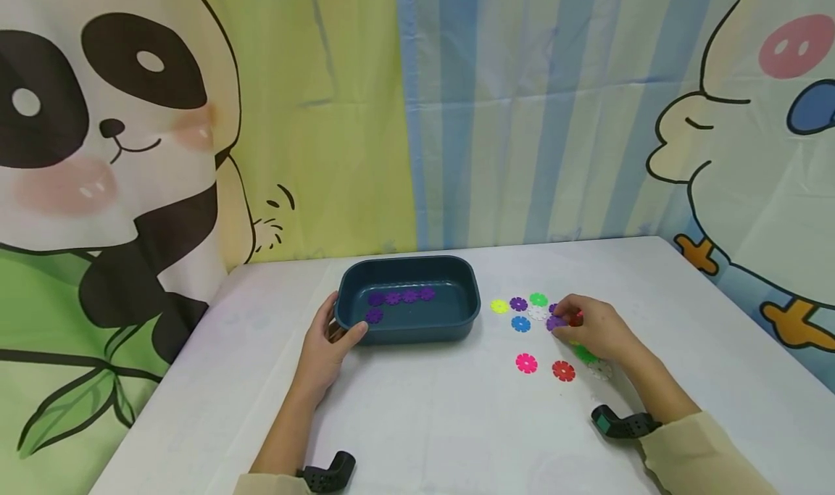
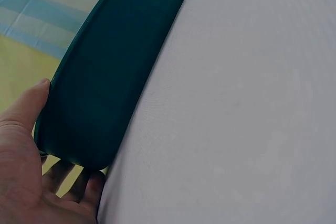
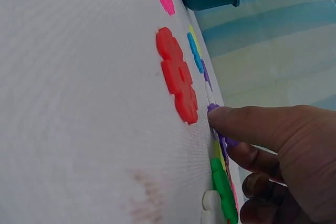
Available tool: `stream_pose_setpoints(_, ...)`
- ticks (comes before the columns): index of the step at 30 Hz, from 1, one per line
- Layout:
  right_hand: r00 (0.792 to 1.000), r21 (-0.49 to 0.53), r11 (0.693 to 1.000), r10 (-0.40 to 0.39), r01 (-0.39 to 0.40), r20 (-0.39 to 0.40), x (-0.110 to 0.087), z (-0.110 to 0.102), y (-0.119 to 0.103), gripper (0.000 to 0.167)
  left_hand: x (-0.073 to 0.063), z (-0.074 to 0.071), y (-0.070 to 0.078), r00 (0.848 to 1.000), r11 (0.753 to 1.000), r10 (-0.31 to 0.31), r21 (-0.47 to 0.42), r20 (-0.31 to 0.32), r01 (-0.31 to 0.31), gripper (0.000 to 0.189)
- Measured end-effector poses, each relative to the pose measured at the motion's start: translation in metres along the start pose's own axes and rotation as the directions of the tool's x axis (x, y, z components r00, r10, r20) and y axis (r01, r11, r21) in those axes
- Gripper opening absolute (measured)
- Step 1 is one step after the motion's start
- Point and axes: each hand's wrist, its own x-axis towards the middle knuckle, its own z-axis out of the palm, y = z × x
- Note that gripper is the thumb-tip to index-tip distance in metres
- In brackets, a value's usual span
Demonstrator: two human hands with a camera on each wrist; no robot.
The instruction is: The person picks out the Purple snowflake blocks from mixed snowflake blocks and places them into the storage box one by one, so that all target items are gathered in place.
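My left hand [image 1: 324,354] holds the left end of a dark teal plastic tub [image 1: 417,334], thumb at the front corner and fingers around the end wall. Several purple snowflake discs [image 1: 409,296] lie on the tub's floor. To the right of the tub, my right hand [image 1: 599,328] pinches a purple snowflake disc [image 3: 231,141] between thumb and forefinger, close over the tabletop. Around this hand lie a white disc [image 1: 538,313], a green disc [image 1: 585,354] and a red disc [image 1: 564,371]; its fingers partly hide others.
A yellow disc [image 1: 499,306], a blue disc [image 1: 520,324] and a pink disc [image 1: 526,363] lie between the tub and my right hand. The white-covered table [image 1: 424,408] ends at a printed curtain [image 1: 509,118] behind. Each wrist wears a black camera band [image 1: 622,424].
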Motion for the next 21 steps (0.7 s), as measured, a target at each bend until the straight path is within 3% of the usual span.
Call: stream_pose_setpoints(21,0.999,-0.024,0.999,-0.046,0.046,-0.027,-0.0032,-0.0006,-0.0033,0.035,0.0003,-0.0001,-0.0014,1.000,1.000,0.010,-0.006,-0.002,-0.010,0.086)
